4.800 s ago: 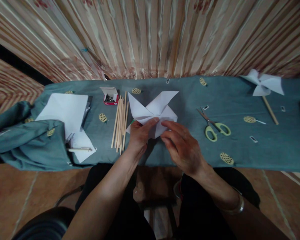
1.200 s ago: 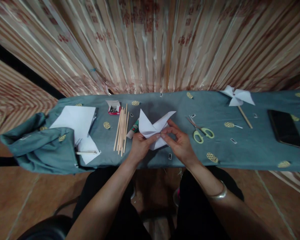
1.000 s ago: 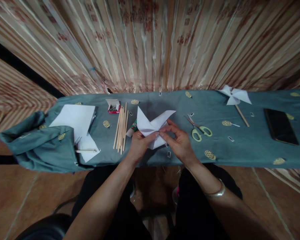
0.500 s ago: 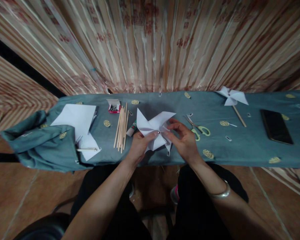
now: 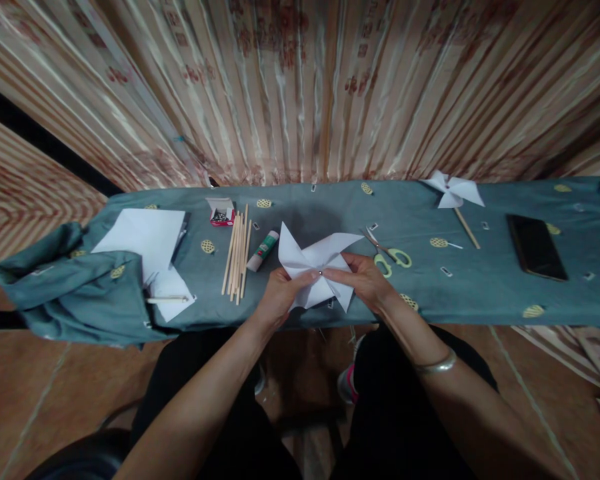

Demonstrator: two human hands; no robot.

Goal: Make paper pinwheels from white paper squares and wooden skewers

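A white paper pinwheel is held between my two hands, above the near middle of the cloth-covered table. My left hand grips it from the left, its thumb pressed near the centre. From the right, my right hand pinches it, with the thumb also by the centre and the other fingers behind the paper. A small shiny pin head shows between the thumb tips. Just left of the pinwheel lies a glue stick; scissors with green handles rest to the right of it.
Several thin wooden sticks lie left of the glue stick, beside an open red box of small metal pieces. Paper sheets sit farther left on bunched cloth. A pinwheel on a stick and a phone lie rightward.
My right hand's raised fingers have gone behind the paper, and its thumb has come closer to the centre. The glue stick shows more fully. The view has shifted slightly right.
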